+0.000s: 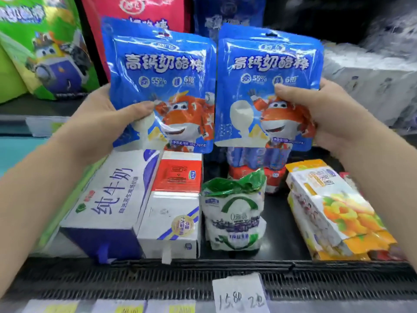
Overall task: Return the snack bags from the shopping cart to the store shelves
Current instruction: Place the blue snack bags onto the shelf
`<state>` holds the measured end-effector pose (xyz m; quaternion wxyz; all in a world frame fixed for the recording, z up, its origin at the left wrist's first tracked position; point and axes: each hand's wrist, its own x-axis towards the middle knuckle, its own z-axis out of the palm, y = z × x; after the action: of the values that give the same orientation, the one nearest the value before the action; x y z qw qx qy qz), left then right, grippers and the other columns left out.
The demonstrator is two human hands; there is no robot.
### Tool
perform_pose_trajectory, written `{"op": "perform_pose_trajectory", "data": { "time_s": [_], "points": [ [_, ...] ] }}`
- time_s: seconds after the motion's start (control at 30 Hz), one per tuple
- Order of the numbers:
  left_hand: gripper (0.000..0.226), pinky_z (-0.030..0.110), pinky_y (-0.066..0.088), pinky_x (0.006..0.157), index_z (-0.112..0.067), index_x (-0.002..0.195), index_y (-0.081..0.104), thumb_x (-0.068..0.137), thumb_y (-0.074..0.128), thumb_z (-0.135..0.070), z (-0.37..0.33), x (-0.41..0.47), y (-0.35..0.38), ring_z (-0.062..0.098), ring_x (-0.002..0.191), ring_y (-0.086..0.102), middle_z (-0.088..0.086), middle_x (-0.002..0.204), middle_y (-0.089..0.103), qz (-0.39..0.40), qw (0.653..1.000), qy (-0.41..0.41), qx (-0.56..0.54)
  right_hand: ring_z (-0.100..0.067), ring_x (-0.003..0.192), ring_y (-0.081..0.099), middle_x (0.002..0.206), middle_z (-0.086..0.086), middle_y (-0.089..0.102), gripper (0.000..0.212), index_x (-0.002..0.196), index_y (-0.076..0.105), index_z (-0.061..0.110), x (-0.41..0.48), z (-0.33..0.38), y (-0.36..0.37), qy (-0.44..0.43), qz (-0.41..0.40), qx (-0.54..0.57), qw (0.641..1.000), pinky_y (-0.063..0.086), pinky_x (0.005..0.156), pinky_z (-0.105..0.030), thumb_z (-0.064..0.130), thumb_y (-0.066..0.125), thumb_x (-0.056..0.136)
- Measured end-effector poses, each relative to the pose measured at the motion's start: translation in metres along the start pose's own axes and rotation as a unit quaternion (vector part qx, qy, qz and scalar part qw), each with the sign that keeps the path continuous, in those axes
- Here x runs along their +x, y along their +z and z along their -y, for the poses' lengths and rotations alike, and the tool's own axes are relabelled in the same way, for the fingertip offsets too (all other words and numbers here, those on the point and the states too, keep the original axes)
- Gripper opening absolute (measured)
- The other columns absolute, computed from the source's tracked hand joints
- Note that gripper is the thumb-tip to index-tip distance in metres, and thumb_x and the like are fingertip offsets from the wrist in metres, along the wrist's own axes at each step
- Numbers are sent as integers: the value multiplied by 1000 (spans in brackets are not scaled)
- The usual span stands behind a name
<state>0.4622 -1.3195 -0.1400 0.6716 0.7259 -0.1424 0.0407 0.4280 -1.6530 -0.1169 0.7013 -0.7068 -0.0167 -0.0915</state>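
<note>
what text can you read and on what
"高钙奶酪棒", "55%", "6倍": glossy blue snack bag in left hand
Same three: matching blue snack bag in right hand
"纯牛奶": white and blue milk carton
"15.8": handwritten white paper tag, rest unclear
Everything else: too blurred

A black grille (pixel 135 281) edges the shelf (pixel 278 233). Behind it stand milk cartons (pixel 108 199); on it, a handwritten price slip (pixel 239 293); far behind it, blurred, perhaps white packs (pixel 372 75).
</note>
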Motion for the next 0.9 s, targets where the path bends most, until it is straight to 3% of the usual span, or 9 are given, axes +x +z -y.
{"op": "perform_pose_trajectory", "data": {
  "time_s": [0.1,0.2,0.47,0.6,0.67,0.77,0.83,0.9],
  "points": [
    [42,38,58,88,-13,127,61,86,69,-18,2,3,-1,24,104,71,3,114,74,0,1000,15,-3,-29,102,75,112,-9,77,33,120,70,11,7,2,-1,-13,-8,-1,1000,60,89,-52,21,76,89],
    [38,34,60,82,-12,127,60,90,67,-13,-2,5,-1,22,101,72,2,111,75,0,1000,24,-5,-29,104,74,114,-9,77,38,125,68,10,12,6,1,-20,6,-8,1000,59,92,-52,22,75,89],
    [46,35,59,86,-15,123,61,78,70,-23,-12,6,0,22,102,72,1,112,75,2,999,33,-30,-29,101,75,111,-9,77,38,124,67,11,20,14,0,-25,-2,-1,1000,60,89,-49,23,76,90],
    [41,43,56,89,-18,121,63,81,72,-23,-13,10,1,24,99,73,1,109,76,-11,999,25,-17,-28,100,76,110,-8,78,34,120,69,13,27,19,-3,-23,-12,2,1000,60,90,-50,23,76,89],
    [37,44,54,91,-21,119,64,83,72,-22,-15,10,0,23,98,73,0,109,76,-13,1000,25,-13,-25,97,76,109,-7,78,34,121,69,14,33,24,-2,-19,-11,-1,1000,63,82,-45,24,77,90],
    [50,43,59,84,-25,117,66,70,79,-37,-15,8,-5,25,98,73,1,110,75,-5,999,29,-21,-19,84,78,106,-6,79,26,116,69,15,44,29,6,-21,2,-1,1000,61,60,-29,23,75,92],
    [57,41,60,81,-26,115,67,62,82,-43,-16,7,-8,25,97,74,1,110,75,-5,999,28,-22,-17,81,77,104,-4,79,21,113,70,16,52,29,12,-28,6,0,1000,58,57,-25,21,74,93],
    [47,36,62,75,-25,113,66,69,78,-36,-18,6,-9,24,94,74,0,106,76,-16,999,29,-29,-17,83,78,104,-4,79,22,114,70,16,61,29,19,-35,-2,-4,999,59,58,-26,20,74,93]
  ]
}}
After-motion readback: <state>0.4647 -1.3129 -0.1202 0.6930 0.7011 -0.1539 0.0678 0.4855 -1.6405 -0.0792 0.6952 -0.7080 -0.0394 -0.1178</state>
